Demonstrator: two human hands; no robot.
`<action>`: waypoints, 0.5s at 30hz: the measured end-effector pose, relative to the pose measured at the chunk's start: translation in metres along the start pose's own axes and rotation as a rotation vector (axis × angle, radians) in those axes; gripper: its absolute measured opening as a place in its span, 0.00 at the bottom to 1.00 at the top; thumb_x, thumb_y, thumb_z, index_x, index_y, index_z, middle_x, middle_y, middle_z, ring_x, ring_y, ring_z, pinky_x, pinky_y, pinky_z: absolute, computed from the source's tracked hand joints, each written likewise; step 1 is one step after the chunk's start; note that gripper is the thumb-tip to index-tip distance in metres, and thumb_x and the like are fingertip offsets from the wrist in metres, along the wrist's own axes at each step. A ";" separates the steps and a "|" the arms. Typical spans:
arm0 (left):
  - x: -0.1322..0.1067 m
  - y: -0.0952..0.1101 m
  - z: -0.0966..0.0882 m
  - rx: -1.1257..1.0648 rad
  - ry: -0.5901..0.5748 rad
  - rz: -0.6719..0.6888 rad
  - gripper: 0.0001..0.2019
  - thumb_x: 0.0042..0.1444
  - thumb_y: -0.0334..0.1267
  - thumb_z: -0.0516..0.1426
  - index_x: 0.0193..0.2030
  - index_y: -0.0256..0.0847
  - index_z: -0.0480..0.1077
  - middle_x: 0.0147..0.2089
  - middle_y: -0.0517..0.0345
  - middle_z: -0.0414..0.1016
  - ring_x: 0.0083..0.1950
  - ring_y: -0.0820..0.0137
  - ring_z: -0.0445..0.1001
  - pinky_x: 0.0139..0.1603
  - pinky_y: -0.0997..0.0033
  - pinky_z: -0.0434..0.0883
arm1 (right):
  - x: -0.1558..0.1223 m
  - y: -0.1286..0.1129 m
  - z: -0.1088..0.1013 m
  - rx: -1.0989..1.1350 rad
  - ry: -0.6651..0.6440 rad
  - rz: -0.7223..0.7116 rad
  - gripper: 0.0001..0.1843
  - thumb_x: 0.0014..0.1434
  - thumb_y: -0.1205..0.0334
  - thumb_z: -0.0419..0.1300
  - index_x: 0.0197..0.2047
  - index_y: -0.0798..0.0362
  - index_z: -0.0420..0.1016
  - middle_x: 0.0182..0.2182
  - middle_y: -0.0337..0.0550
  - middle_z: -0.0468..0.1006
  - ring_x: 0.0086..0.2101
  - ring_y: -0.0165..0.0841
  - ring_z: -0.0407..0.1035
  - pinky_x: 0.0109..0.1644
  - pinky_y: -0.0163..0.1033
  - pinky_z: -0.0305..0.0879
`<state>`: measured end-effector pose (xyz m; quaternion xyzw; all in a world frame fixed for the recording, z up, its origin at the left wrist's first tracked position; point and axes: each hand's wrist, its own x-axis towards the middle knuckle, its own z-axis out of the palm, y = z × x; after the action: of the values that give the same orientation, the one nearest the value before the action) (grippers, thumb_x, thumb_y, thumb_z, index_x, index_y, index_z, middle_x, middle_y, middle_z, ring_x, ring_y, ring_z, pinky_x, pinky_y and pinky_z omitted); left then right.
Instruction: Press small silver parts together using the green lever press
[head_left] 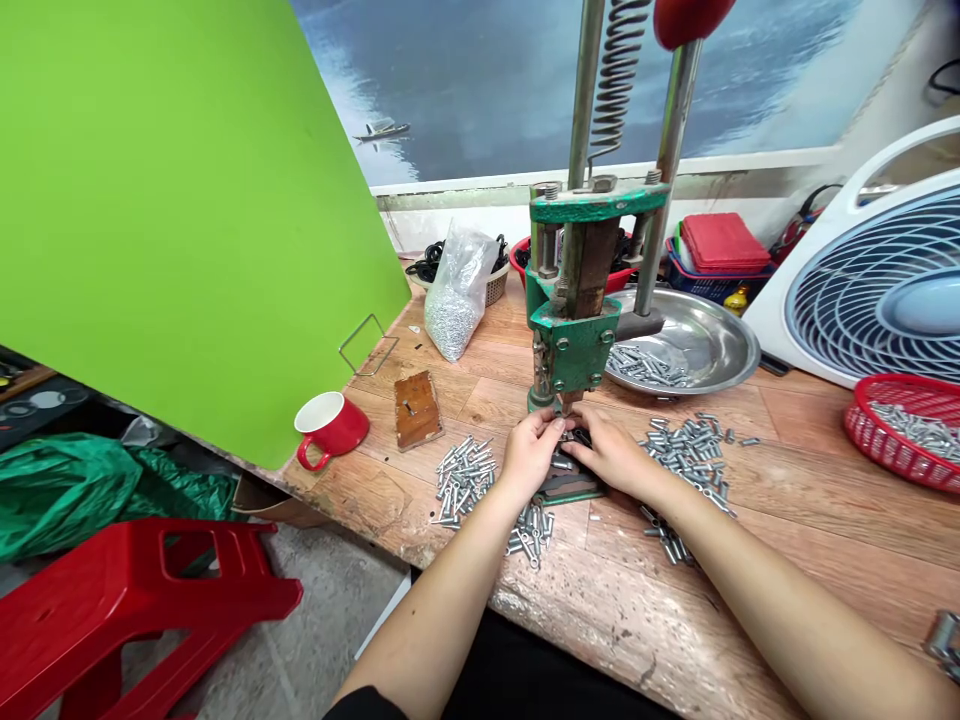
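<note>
Worn wooden tabletop up front, ring-ended bolts heaped left, metal sleeves right. Between them, left hand and right hand pinch in close at the green press's foot; can't tell what they're gripping, fingers hide it! Red mug off left. Farther, the press blocks a red basket, its lever top cut off; right, a cropped fan.

No text, label, brand, number or sign can be read anywhere in view.
</note>
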<state>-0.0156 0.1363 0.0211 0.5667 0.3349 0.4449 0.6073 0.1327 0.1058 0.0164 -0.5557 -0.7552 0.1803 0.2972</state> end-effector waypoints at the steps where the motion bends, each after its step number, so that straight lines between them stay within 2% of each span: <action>1: 0.000 -0.001 -0.001 0.041 0.000 0.015 0.13 0.55 0.38 0.54 0.46 0.36 0.69 0.43 0.50 0.76 0.45 0.66 0.74 0.47 0.67 0.68 | 0.000 0.001 0.000 -0.005 0.000 -0.006 0.26 0.56 0.61 0.56 0.56 0.56 0.54 0.47 0.49 0.66 0.48 0.36 0.62 0.53 0.44 0.59; 4: -0.002 0.001 -0.003 0.227 0.000 0.081 0.13 0.57 0.40 0.51 0.47 0.38 0.69 0.45 0.51 0.75 0.46 0.66 0.73 0.47 0.67 0.68 | 0.000 0.003 -0.001 -0.058 0.011 -0.012 0.26 0.56 0.59 0.57 0.56 0.55 0.55 0.48 0.49 0.65 0.48 0.37 0.62 0.52 0.45 0.60; 10: -0.005 0.008 -0.007 0.841 0.059 0.339 0.12 0.58 0.41 0.51 0.42 0.39 0.72 0.42 0.52 0.75 0.46 0.65 0.71 0.49 0.64 0.67 | 0.000 0.003 -0.005 -0.141 0.021 -0.044 0.25 0.57 0.58 0.55 0.56 0.54 0.57 0.48 0.50 0.65 0.47 0.38 0.63 0.51 0.44 0.61; 15: -0.002 0.006 -0.007 0.926 0.060 0.448 0.12 0.59 0.39 0.49 0.40 0.39 0.71 0.41 0.54 0.75 0.45 0.67 0.70 0.48 0.66 0.67 | 0.002 0.005 -0.001 -0.115 0.037 -0.033 0.25 0.57 0.59 0.54 0.57 0.55 0.57 0.49 0.50 0.65 0.47 0.37 0.63 0.51 0.44 0.62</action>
<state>-0.0236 0.1366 0.0255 0.8209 0.3845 0.3852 0.1728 0.1368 0.1089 0.0143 -0.5626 -0.7677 0.1214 0.2817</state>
